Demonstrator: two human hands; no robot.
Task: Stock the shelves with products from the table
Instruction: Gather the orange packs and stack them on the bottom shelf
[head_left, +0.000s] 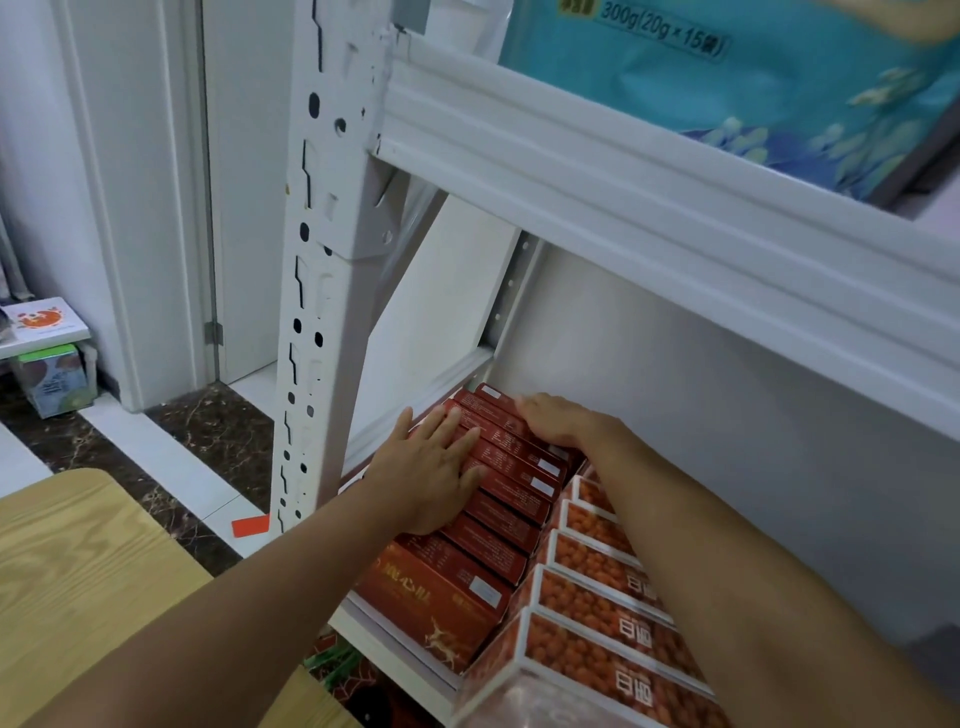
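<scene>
My left hand (431, 470) lay flat and open, fingers straight and slightly spread, pressing on the tops of the red boxes (506, 501) standing in a row on the shelf (400, 652). My right hand (558, 421) rested over the far end of the same row, fingers bent down across the box tops; their tips were hidden, so I could not tell whether they gripped a box. The row ran from the shelf's front edge towards the back, directly under both palms. Just to its right, touching it, stood a second row of orange-patterned boxes (597, 603), partly under my right forearm. Above me ran the white beam (623, 208) of the next level, where a blue package (753, 88) sat. The perforated white upright (322, 312) stood to the left, the wooden table (78, 571) at my near left, and beyond them dark marbled floor (218, 431) and a white door (239, 208).
</scene>
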